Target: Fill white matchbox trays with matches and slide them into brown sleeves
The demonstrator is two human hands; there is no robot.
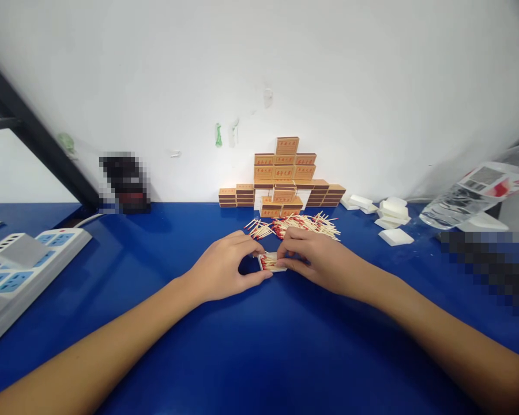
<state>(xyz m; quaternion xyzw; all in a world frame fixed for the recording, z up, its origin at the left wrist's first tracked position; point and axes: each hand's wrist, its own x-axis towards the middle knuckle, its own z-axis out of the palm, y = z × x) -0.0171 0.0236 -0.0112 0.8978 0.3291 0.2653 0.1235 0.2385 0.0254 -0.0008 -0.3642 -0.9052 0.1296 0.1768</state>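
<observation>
A small white matchbox tray (281,270) lies on the blue table between my hands, with red-headed matches (269,263) inside it. My left hand (222,264) grips the tray's left end, thumb at the near side and fingers at the far side. At the right end, my right hand (322,256) is closed in a pinch on matches in the tray; its fingers partly hide them. Just beyond the hands lies a loose heap of matches (305,225), with a smaller cluster (259,229) to its left.
Stacked matchboxes (284,173) stand against the wall behind the heap. White trays (393,213) are piled to the right, near a clear plastic bottle (452,202) lying tilted. A power strip (38,276) sits at the left on the blue table (259,351).
</observation>
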